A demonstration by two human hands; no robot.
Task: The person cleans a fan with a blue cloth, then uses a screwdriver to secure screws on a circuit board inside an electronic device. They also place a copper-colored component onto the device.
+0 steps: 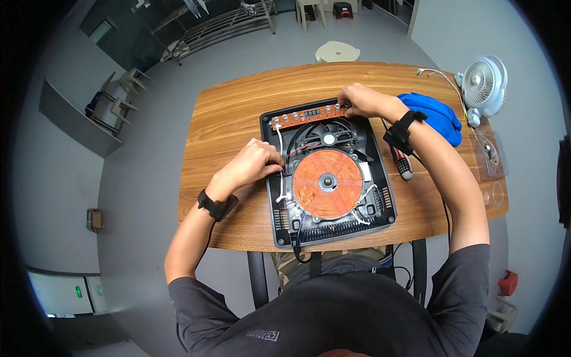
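An opened induction cooker (388,205) lies on the wooden table in front of me. Inside it are a round copper coil (312,193), a black cooling fan (328,138) and, along the far edge, an orange control board (297,119) with a small display and buttons. My right hand (360,101) is closed around the right end of that board, its fingertips over the far edge. At the left edge of the casing, my left hand (262,160) has its fingers pinched together beside a white cable (280,140); whatever they hold is hidden.
Right of the cooker lie a red and black screwdriver-like tool (404,166) and a blue cloth (437,116). A white fan (483,86) and a clear plastic tray (489,153) are at the table's right edge. A stool (337,52) stands beyond the far edge.
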